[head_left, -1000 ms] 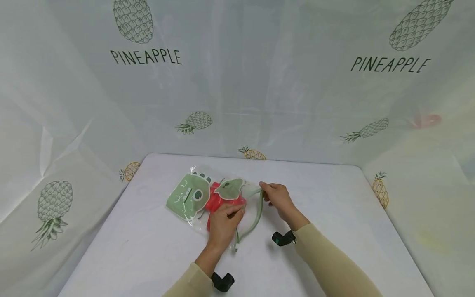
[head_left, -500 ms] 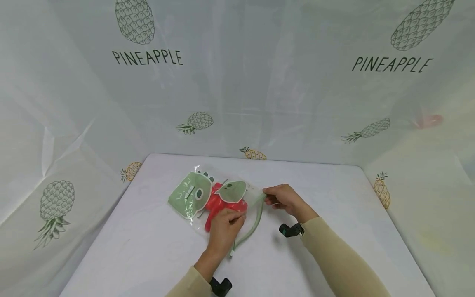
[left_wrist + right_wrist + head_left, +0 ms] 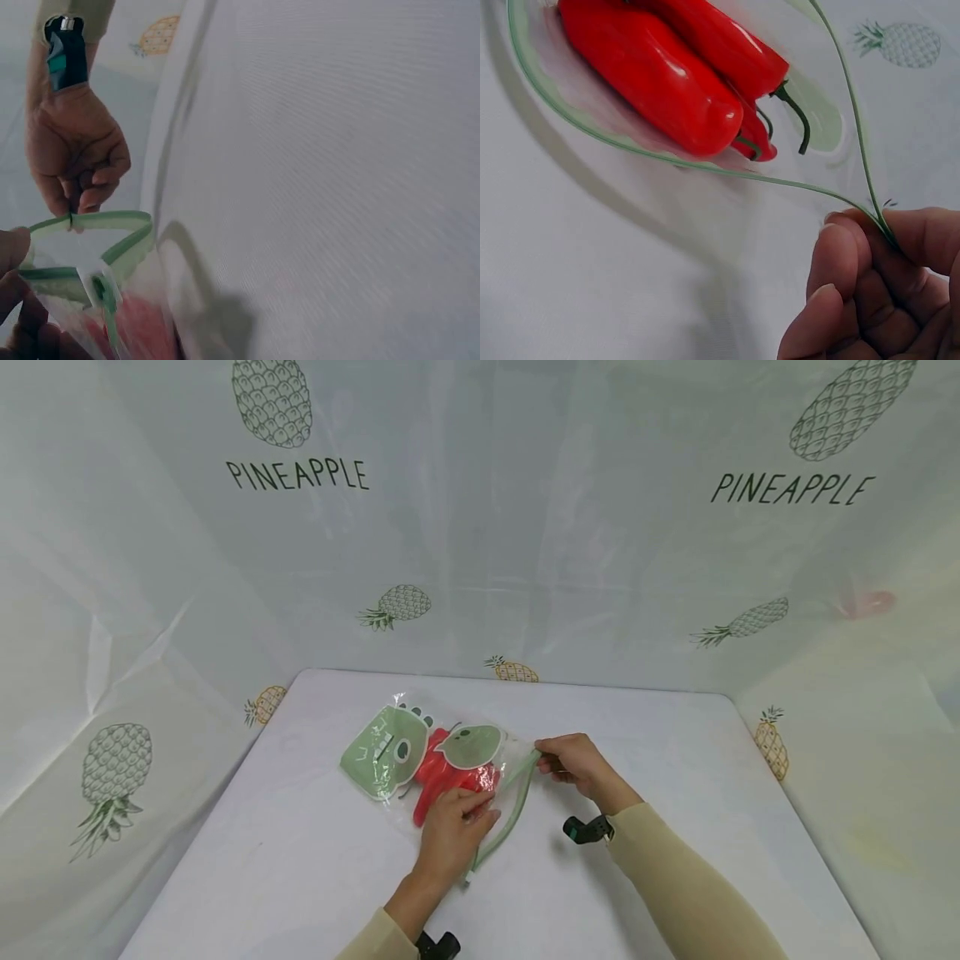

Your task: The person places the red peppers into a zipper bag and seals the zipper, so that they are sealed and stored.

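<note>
While gaping, bag [image 3: 420, 760], between both hands

You are looking at a white worktop [image 3: 660, 777] that fills the lower middle of the head view, its far edge running straight across just below the centre and its sides spreading toward the bottom corners. A pale, glossy plastic sheet [image 3: 525, 552] hangs behind and to both sides of it, creased and catching soft, even light. In the upper left and upper right of the frame you see large outlined pineapples above the printed word PINEAPPLE [image 3: 297, 475]. Smaller pineapple prints [image 3: 396, 606] sit at mid height, and yellow ones lie low along the worktop's edges. A faint pink blur shows at the right.
</note>
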Demonstrator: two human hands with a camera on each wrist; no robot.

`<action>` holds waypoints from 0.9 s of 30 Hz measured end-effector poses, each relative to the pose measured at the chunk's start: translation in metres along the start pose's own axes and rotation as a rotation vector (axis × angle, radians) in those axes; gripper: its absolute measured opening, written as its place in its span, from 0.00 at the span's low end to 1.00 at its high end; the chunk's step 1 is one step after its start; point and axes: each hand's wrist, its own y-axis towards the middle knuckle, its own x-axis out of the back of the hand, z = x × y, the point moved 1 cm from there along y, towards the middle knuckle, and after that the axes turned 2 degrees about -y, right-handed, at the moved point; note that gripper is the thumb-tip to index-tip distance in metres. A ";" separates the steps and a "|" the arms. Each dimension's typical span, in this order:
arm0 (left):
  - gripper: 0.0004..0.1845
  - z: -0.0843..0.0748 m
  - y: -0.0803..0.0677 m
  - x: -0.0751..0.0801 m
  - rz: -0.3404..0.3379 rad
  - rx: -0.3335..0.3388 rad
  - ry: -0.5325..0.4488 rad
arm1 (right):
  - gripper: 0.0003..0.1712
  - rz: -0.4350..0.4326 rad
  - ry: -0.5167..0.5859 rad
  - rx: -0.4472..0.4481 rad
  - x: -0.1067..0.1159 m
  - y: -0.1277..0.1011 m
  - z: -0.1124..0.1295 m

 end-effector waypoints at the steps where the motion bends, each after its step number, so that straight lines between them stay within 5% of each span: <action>1: 0.19 0.001 -0.001 0.001 0.010 -0.015 0.030 | 0.14 -0.004 0.004 0.004 0.000 0.000 0.000; 10: 0.34 0.005 -0.010 0.006 0.052 -0.264 0.476 | 0.15 -0.051 0.018 0.020 -0.001 0.001 -0.003; 20: 0.43 0.011 -0.028 0.019 0.120 -0.350 0.586 | 0.16 -0.090 0.070 0.027 -0.001 0.003 -0.007; 27: 0.31 0.016 -0.033 0.020 0.261 -0.403 0.697 | 0.16 -0.104 0.103 0.028 -0.001 0.004 -0.008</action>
